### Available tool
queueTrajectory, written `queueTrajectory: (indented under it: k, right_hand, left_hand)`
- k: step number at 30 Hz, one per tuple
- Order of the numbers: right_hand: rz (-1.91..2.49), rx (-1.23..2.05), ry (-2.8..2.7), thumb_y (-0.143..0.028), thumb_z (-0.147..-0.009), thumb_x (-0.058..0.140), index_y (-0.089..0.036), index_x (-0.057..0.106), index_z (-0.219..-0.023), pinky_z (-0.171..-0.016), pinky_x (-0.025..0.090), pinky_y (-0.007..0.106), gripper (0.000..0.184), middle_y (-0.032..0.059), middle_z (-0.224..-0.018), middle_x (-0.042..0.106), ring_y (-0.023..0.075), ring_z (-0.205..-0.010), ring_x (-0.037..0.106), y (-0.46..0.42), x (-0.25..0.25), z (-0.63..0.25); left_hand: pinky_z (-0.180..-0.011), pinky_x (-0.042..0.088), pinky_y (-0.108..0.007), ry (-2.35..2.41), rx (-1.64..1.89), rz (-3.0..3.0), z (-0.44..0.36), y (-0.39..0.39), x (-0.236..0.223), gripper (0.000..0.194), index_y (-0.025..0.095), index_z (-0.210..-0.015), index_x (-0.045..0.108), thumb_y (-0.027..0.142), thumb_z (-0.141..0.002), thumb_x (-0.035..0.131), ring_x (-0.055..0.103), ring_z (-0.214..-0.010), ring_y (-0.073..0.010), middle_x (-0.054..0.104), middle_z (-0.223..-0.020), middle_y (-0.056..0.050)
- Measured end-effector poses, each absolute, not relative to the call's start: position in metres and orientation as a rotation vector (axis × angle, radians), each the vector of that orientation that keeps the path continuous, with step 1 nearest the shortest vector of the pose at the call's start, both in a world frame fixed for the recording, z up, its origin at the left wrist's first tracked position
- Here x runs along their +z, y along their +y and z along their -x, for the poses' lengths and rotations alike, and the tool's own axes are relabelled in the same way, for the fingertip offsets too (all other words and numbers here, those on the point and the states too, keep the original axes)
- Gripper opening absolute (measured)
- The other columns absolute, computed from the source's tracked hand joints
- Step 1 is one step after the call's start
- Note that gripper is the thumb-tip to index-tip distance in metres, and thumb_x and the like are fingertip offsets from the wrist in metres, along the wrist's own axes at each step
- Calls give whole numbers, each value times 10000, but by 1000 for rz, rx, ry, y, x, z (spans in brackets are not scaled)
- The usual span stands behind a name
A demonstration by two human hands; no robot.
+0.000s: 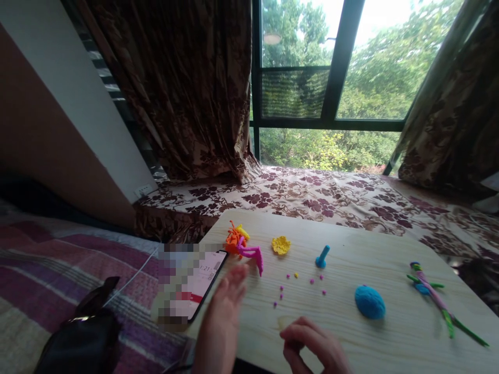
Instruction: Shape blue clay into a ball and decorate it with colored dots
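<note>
From where I stand, the little pink balls (281, 296) lie scattered in the middle of the pale wooden table (351, 246), just beyond the two hands, with one little yellow ball (296, 275) among them. The left hand (224, 311) is open and empty, its fingers stretched forward and a bit blurred, close beside the phone (206, 283) at the table's left edge. The right hand (312, 345) has its fingers curled over the near part of the table; I can't tell whether anything is pinched inside them.

Just past the left fingertips there's a bent pink clay piece (253, 253), touching an orange clay figure (235, 240) that has some yellow on it. To the right of those sits a crinkled yellow clay disc (281, 245), then a blue peg (323, 257) standing up on its round foot. A rough blue lump (370, 302) rests nearer, right of the balls, and well over to the right lies a long clay stem (432, 296) in pinkish purple and green. Behind the table, a flowered cloth (323, 195) covers the ledge under the window (333, 67), between patterned curtains (195, 88)
</note>
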State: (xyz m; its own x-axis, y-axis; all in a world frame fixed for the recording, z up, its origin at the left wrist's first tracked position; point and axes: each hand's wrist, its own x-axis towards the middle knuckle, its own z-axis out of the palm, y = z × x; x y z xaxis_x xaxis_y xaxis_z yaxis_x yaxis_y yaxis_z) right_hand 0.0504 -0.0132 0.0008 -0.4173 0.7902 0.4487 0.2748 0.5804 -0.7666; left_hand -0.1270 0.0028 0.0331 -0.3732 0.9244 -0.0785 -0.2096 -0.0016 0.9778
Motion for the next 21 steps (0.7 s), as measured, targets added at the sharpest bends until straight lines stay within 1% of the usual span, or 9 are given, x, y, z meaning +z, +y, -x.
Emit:
queueTrajectory:
  k: [1, 3, 7, 10, 13, 15, 17, 19, 21]
  right_hand:
    - [819, 730, -1982, -84, -770, 510, -198, 592, -895, -600, 488, 170, 188, 24, -755, 611, 109, -646, 608, -11, 7, -47]
    - [806, 572, -2031, -112, -783, 519, -214, 615, -880, -652, 499, 215, 170, 37, -805, 625, 135, -724, 610, -8, 14, -43]
    - [748, 59, -2113, -188, -812, 526, -248, 633, -947, -781, 479, 321, 183, 27, -862, 667, 180, -841, 601, -7, 10, -47]
    - [692, -202, -2146, -242, -873, 445, -218, 605, -1060, -911, 420, 361, 247, 27, -973, 677, 211, -1043, 542, -8, 7, -53]
    - [807, -273, -2212, -292, -908, 380, -208, 600, -1094, -988, 348, 391, 300, 17, -1131, 624, 239, -1192, 423, -7, 10, -59]
    - [806, -343, -2263, -259, -903, 392, -222, 602, -1099, -1029, 296, 385, 289, -17, -1184, 594, 239, -1228, 379, -8, 10, -63]
    - [770, -433, -2288, -178, -887, 408, -228, 595, -1114, -1062, 241, 381, 298, -46, -1208, 577, 237, -1246, 354, -9, 9, -66]
    - [808, -458, -2291, -143, -874, 413, -218, 579, -1140, -1061, 241, 390, 322, -34, -1234, 558, 242, -1254, 342, -10, 7, -69]
    - [899, -400, -2300, -203, -874, 422, -199, 559, -1166, -1021, 294, 427, 323, 24, -1270, 526, 269, -1257, 336, -11, 5, -71]
  left_hand:
    - [-1008, 315, -434, 1022, 1428, -588, 109, 1, 31, 511, 125, -1228, 400, 459, -852, 310, 420, -1225, -255, 469, -1318, -169]
    - [-1020, 305, -431, 626, 1230, -262, 82, 0, 23, 579, 67, -1275, 339, 458, -847, 347, 417, -1223, -285, 415, -1351, -213]
    - [-1044, 252, -457, 251, 1174, -33, 64, 6, 14, 657, 108, -1359, 225, 484, -838, 359, 335, -1275, -288, 337, -1410, -187]
    - [-1042, 244, -467, 187, 1217, 7, 63, 9, 17, 655, 160, -1372, 216, 495, -829, 363, 321, -1285, -275, 342, -1416, -155]
    - [-1032, 267, -440, 266, 1189, 40, 60, 8, 20, 664, 132, -1364, 245, 487, -823, 389, 352, -1269, -274, 381, -1389, -175]
    - [-1026, 267, -467, 291, 1203, 32, 58, 8, 22, 663, 142, -1360, 261, 494, -815, 399, 353, -1267, -282, 392, -1383, -170]
    - [-1022, 257, -502, 281, 1239, 8, 57, 9, 22, 650, 173, -1356, 273, 503, -810, 399, 339, -1275, -283, 393, -1387, -149]
    - [-1020, 260, -501, 302, 1241, 5, 56, 10, 22, 645, 170, -1353, 279, 501, -813, 398, 342, -1274, -279, 398, -1383, -151]
    - [-1023, 270, -468, 335, 1198, 9, 55, 10, 23, 634, 149, -1352, 281, 483, -824, 392, 354, -1268, -269, 404, -1377, -161]
